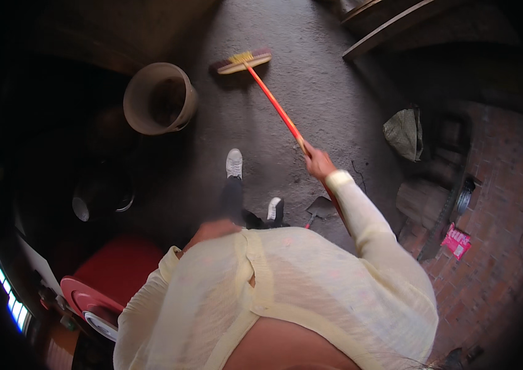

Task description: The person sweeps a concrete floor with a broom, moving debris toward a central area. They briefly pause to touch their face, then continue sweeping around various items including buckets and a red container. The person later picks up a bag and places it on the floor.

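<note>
A long-handled push broom (275,106) reaches away from me over the dark floor, its orange-red handle slanting up to the left. At the far end, the wide head with yellow and dark bristles rests at the floor. My right hand (320,162) is wrapped round the handle, and the handle's rear part runs down beside my right sleeve. Close to my body, my left hand (217,229) is smeared by motion and its fingers cannot be made out; it is off the broom.
A pale bucket (184,117) with something dark inside stands ahead left. A small shovel (320,206) lies by my right foot. To the right are a greenish sack (404,132), a brick ledge (489,216) and a pink packet (456,241). A red barrel-like container (116,265) is at left.
</note>
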Demonstrator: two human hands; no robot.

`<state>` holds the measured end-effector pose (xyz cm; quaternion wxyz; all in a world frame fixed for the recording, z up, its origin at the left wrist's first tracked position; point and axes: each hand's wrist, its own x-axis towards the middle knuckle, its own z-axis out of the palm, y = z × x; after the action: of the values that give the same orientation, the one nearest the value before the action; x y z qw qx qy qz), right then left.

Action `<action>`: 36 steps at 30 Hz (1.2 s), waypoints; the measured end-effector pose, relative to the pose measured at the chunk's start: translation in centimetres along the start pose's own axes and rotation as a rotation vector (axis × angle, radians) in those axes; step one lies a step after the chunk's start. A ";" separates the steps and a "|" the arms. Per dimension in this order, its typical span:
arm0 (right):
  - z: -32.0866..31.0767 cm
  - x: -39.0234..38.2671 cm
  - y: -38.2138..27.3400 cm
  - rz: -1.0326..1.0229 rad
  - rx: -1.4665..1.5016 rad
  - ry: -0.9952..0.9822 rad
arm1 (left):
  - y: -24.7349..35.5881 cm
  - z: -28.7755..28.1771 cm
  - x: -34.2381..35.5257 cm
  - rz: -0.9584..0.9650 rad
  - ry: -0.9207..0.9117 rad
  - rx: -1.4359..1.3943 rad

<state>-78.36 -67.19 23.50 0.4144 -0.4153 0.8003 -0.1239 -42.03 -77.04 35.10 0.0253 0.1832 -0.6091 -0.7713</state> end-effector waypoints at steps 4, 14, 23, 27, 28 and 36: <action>-1.2 -13.7 5.1 0.222 -0.096 -0.035 | 4.3 -2.1 1.5 -0.048 -0.018 -0.072; -9.1 -22.8 5.0 0.300 0.047 0.081 | 10.2 -3.1 4.7 -0.049 -0.015 0.255; -13.1 1.8 7.7 0.099 0.115 0.318 | 15.9 -1.7 9.7 -0.145 0.000 0.273; -15.3 9.3 10.1 0.105 -0.054 0.292 | 6.5 -3.1 6.7 -0.370 0.284 -0.250; -15.7 8.9 12.5 0.073 -0.095 0.348 | 6.6 -3.0 8.1 -0.377 0.246 -0.205; -9.2 -18.4 18.2 0.452 0.008 0.146 | 17.3 0.3 19.3 0.005 -0.111 0.575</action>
<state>-89.88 -43.01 29.64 0.3744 -0.2139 0.9002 -0.0608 -63.30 -86.23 46.73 -0.0593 0.1389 -0.8035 -0.5758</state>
